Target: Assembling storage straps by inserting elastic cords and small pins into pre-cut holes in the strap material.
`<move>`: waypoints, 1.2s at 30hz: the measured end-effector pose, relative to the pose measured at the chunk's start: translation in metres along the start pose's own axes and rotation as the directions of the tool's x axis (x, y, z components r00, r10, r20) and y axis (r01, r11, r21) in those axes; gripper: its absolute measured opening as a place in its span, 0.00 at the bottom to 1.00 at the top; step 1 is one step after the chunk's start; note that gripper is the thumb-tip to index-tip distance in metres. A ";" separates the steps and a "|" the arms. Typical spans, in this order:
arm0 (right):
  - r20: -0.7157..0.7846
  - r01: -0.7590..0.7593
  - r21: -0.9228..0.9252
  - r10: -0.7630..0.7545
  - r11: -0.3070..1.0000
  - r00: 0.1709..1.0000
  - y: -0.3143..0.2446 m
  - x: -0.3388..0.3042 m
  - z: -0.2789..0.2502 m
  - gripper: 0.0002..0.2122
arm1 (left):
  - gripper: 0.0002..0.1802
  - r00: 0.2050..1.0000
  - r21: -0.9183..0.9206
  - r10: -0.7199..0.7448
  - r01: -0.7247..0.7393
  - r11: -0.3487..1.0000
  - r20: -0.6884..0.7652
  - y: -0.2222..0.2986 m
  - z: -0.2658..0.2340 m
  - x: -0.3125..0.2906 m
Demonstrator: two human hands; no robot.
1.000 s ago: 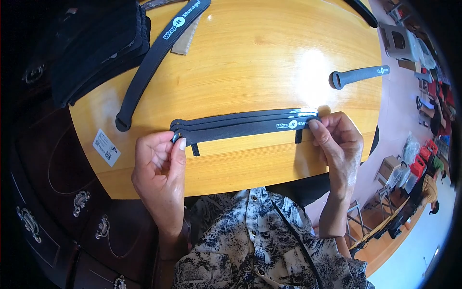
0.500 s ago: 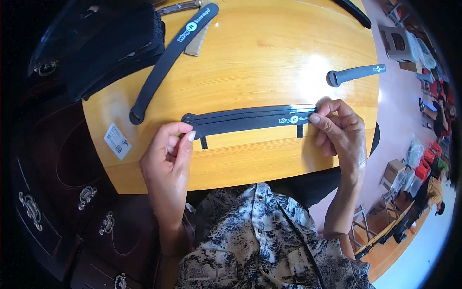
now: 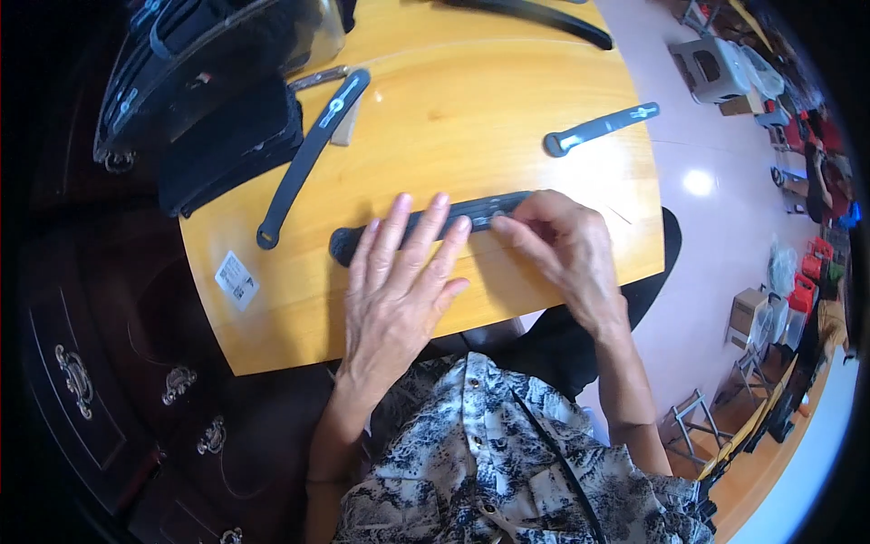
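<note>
A stack of black storage straps (image 3: 485, 208) lies lengthwise on the yellow wooden table, its looped end to the left. My left hand (image 3: 399, 281) rests on the stack with its fingers spread, covering the middle. At the right end, my right hand (image 3: 571, 258) pinches the straps between thumb and forefinger, partly hiding that end. The short strips seen under the stack earlier are hidden by my hands. Another black strap (image 3: 313, 159) lies slanted beyond my left hand. A shorter grey-black strap (image 3: 603, 130) is set apart at the far right.
A white label (image 3: 237, 279) is near the table's left edge. Folded black material (image 3: 236, 145) and a clear plastic container (image 3: 217, 59) stand at the far left. Near them are a brown-handled tool (image 3: 319, 78) and a cardboard piece (image 3: 344, 125). A long black strip (image 3: 553, 20) lies farther back.
My left hand has let go of the straps' left end and now lies flat on them. My right hand has shifted left with the straps' end. The view has moved too.
</note>
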State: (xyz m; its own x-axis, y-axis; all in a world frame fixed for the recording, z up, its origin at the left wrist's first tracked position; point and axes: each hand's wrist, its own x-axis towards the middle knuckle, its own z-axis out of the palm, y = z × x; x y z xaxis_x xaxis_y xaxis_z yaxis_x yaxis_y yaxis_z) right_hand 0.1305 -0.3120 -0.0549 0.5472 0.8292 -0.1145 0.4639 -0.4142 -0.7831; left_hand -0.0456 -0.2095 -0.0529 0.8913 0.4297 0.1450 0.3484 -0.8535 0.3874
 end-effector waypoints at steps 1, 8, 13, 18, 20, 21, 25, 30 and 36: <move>-0.029 0.073 -0.060 -0.074 0.996 0.997 0.001 0.003 0.003 0.11 | 0.34 0.998 -0.013 0.013 -0.013 1.000 0.056 0.001 0.007 0.003; 0.001 0.120 -0.200 -0.122 0.972 0.993 0.015 0.014 0.013 0.12 | 0.40 0.981 0.009 0.039 -0.041 0.999 0.191 -0.006 0.035 0.010; 0.021 0.151 -0.282 -0.151 0.948 0.988 0.018 0.015 0.015 0.11 | 0.42 0.976 0.045 0.039 -0.050 0.998 0.213 -0.005 0.034 0.010; 0.041 0.180 -0.313 -0.176 0.933 0.984 0.017 0.015 0.008 0.10 | 0.42 0.970 0.057 0.040 -0.055 0.997 0.238 -0.003 0.034 0.010; 0.147 0.251 -0.155 -0.229 0.956 0.962 0.023 0.018 -0.006 0.10 | 0.41 0.970 0.068 0.035 -0.053 0.996 0.240 -0.002 0.034 0.011; 0.209 0.168 -0.069 -0.150 0.983 0.966 0.020 0.023 -0.019 0.11 | 0.41 0.971 0.069 0.038 -0.056 0.996 0.238 -0.004 0.034 0.010; -0.121 0.127 -0.291 -0.168 0.948 0.978 0.039 0.035 -0.066 0.07 | 0.40 0.968 0.067 0.029 -0.047 0.997 0.249 -0.003 0.030 0.010; -0.089 0.206 -0.510 -0.290 0.835 0.953 0.079 0.063 -0.094 0.15 | 0.41 0.973 0.075 0.019 -0.037 0.996 0.230 0.001 0.029 0.015; 0.068 0.304 -0.533 -0.318 0.790 0.946 0.086 0.082 -0.103 0.09 | 0.43 0.972 -0.068 0.131 -0.120 0.990 0.193 0.016 0.048 0.032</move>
State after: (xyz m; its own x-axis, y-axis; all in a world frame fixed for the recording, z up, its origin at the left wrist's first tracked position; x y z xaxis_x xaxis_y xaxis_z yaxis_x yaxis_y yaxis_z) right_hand 0.2868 -0.3182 -0.0691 0.3226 0.9413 0.0990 0.9038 -0.2753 -0.3276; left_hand 0.0031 -0.2239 -0.0858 0.9683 0.2491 0.0163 0.2183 -0.8767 0.4286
